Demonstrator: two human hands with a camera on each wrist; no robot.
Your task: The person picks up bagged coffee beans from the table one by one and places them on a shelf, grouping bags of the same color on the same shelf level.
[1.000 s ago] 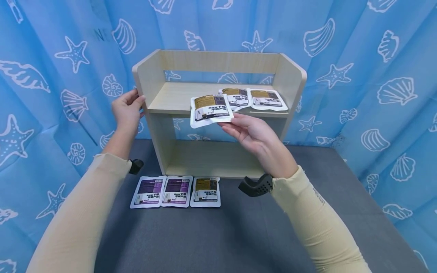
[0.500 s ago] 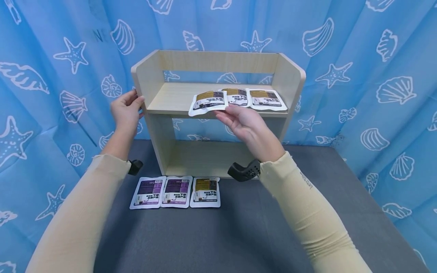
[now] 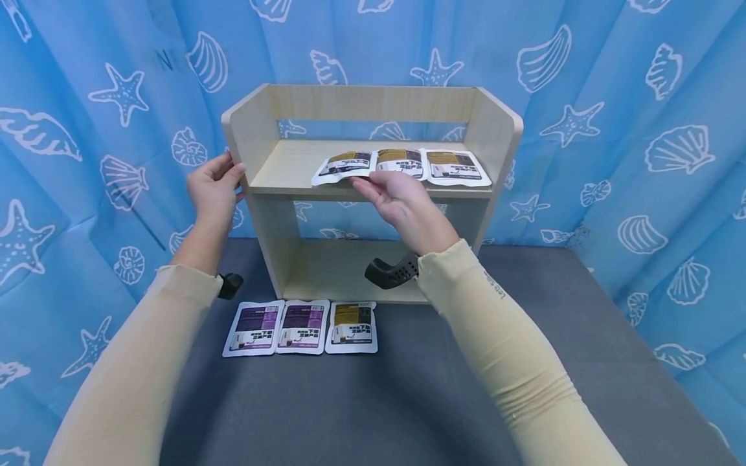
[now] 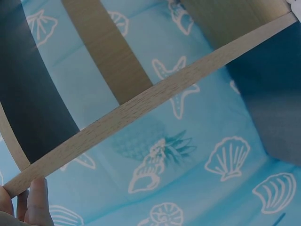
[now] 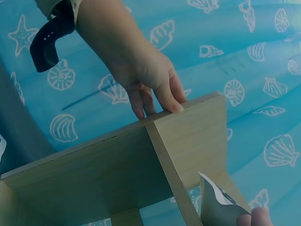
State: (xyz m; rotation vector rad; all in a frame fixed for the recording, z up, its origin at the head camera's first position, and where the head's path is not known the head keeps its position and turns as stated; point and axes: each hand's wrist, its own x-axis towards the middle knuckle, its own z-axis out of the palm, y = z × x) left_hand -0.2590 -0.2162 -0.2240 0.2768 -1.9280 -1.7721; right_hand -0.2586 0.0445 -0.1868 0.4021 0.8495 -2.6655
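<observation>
My right hand (image 3: 396, 197) pinches the near right corner of a flat white packet with a gold and dark label (image 3: 345, 167). That packet tilts over the front edge of the upper board of a small wooden shelf (image 3: 379, 103). Two similar packets lie on the board to its right, a middle packet (image 3: 401, 162) and a right packet (image 3: 456, 167). My left hand (image 3: 212, 184) grips the front edge of the shelf's left side panel. In the right wrist view, the left hand (image 5: 148, 80) has its thumb over that panel's edge, and the held packet (image 5: 218, 205) shows its raised white edge.
On the dark grey table (image 3: 291, 408), before the shelf, lie two purple-labelled packets, a left one (image 3: 253, 329) and a right one (image 3: 303, 327), and a gold-labelled packet (image 3: 352, 328) in one row. A blue shell-patterned curtain (image 3: 588, 84) hangs behind and to both sides.
My right hand has moved forward and to the left with the packet, bringing it from in front of the upper board down onto its front edge. The left hand stays on the side panel.
</observation>
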